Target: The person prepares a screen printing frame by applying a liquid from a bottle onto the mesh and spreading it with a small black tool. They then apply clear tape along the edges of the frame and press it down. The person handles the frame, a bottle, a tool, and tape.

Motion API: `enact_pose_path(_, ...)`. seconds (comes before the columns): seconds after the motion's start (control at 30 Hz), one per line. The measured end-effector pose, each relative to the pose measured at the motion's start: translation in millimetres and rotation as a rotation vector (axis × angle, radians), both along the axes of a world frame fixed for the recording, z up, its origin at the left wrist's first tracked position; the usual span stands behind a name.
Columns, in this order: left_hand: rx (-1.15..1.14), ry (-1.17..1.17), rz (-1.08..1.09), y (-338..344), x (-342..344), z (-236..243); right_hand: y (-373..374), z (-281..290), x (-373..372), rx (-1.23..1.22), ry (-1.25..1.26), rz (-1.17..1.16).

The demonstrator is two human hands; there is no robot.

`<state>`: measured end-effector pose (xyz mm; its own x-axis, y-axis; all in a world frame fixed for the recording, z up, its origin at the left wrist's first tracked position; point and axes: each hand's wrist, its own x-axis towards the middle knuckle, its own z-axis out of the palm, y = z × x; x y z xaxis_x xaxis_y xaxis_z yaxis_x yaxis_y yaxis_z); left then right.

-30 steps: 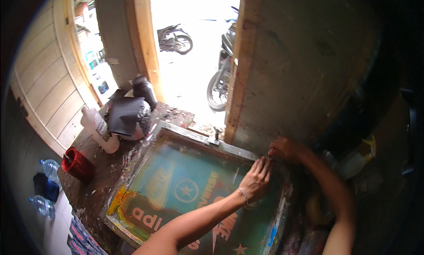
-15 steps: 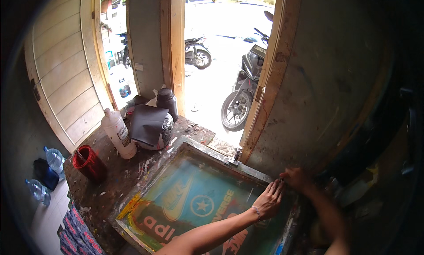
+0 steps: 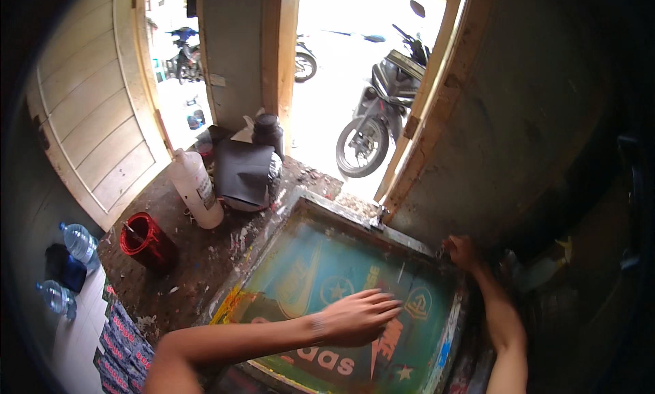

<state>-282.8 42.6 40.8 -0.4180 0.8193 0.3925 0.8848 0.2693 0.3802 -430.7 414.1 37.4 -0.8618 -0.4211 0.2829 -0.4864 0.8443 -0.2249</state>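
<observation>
A screen-printing frame [image 3: 416, 243] lies on the worktable, its greenish mesh [image 3: 348, 255] bearing several stencilled logos and letters. My left hand [image 3: 360, 317] is over the mesh, fingers stretched out and slightly blurred, with nothing in it. Whether it touches the mesh, I cannot tell. At the frame's far right corner, my right hand [image 3: 464, 252] has its fingers curled closed by the edge; what they grip is too small to make out. A metal clamp [image 3: 379, 216] sits on the frame's far edge.
Left of the frame, the stained worktable [image 3: 198, 274] holds a red can [image 3: 149, 244], a white bottle [image 3: 198, 189], a dark-covered bundle [image 3: 242, 176] and a black jar [image 3: 268, 133]. Water bottles [image 3: 80, 244] stand lower left. Beyond the doorway is a motorcycle [image 3: 385, 97]; a wall [image 3: 505, 135] rises at right.
My left hand has left the far right corner and come back to the left over the mesh, its fingers now extended. My right hand stays at the corner. The whole view has shifted slightly.
</observation>
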Motion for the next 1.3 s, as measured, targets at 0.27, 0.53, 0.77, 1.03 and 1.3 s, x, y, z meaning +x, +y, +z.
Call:
enact_pose_path(0.27, 0.107, -0.205, 0.583, -170.7, 169.1, 35.5, -24.4, -6.4, 7.6, 0.043, 0.02, -0.344)
enact_pose_path(0.53, 0.472, -0.451, 0.929, -180.5, 261.0, 35.7, -40.7, -8.5, 4.9, 0.209, -0.022, -0.61)
enact_pose_path(0.77, 0.047, -0.135, 0.792, -175.4, 222.6, 22.3, -34.6, -12.2, -4.3, 0.131, -0.151, -0.769)
enact_pose_path(1.03, -0.277, -0.101, 0.483, -174.9, 177.7, -18.2, -49.1, 8.9, 81.2, -0.257, -0.086, -0.612)
enact_pose_path(1.3, -0.252, -0.046, 0.492, -174.7, 178.8, -10.3, -43.5, 48.8, 248.6, -0.536, -0.228, -0.576)
